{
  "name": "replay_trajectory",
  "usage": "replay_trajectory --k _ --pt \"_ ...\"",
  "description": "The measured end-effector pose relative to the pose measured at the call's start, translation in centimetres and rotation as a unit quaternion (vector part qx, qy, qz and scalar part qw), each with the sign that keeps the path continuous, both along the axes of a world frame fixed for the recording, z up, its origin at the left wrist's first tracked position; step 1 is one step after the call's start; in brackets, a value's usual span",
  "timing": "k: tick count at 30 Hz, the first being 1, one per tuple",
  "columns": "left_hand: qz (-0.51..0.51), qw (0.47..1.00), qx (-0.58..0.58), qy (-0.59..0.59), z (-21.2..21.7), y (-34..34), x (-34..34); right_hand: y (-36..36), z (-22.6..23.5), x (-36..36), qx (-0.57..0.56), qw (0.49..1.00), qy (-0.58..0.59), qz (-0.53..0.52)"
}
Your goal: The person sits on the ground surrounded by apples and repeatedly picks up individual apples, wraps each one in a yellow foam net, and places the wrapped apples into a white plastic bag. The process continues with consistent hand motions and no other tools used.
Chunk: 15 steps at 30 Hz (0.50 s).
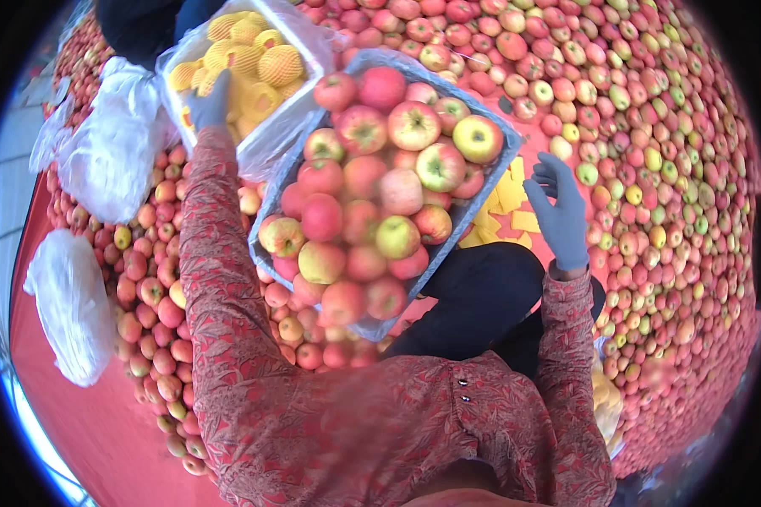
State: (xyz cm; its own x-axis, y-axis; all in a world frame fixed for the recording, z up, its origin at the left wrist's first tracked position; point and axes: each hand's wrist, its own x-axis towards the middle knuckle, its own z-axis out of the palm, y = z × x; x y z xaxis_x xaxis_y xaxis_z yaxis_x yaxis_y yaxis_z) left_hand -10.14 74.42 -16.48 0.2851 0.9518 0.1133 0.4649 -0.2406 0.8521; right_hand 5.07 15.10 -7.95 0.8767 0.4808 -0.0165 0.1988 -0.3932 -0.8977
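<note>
My left hand (pixel 209 103), in a grey glove, reaches up into a white box (pixel 300 51) of apples wrapped in yellow foam nets (pixel 262 59); its fingers rest on the nets, and whether it grips one I cannot tell. My right hand (pixel 558 207), also gloved in grey, hovers open with fingers spread just right of a grey crate (pixel 495 127) heaped with red and yellow apples (pixel 372 203). Loose yellow foam nets (pixel 506 203) lie on the red cloth under that hand.
A huge spread of loose apples (pixel 651 152) covers the red cloth (pixel 84 422) to the right and behind. More apples run down the left. White plastic bags (pixel 110 144) and another white bag (pixel 72 304) lie at the left. A person in dark clothes (pixel 135 25) sits beyond the white box.
</note>
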Motion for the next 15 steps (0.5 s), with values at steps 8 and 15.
replay_trajectory --k 8,15 --pt "-0.048 0.986 0.044 0.157 -1.5 3.0 -1.6 -14.5 -19.5 1.9 -0.273 0.94 0.175 -0.104" --pt "-0.181 0.976 0.056 0.112 6.1 -11.1 -3.3 -10.0 -30.2 3.3 -0.371 0.908 0.13 -0.145"
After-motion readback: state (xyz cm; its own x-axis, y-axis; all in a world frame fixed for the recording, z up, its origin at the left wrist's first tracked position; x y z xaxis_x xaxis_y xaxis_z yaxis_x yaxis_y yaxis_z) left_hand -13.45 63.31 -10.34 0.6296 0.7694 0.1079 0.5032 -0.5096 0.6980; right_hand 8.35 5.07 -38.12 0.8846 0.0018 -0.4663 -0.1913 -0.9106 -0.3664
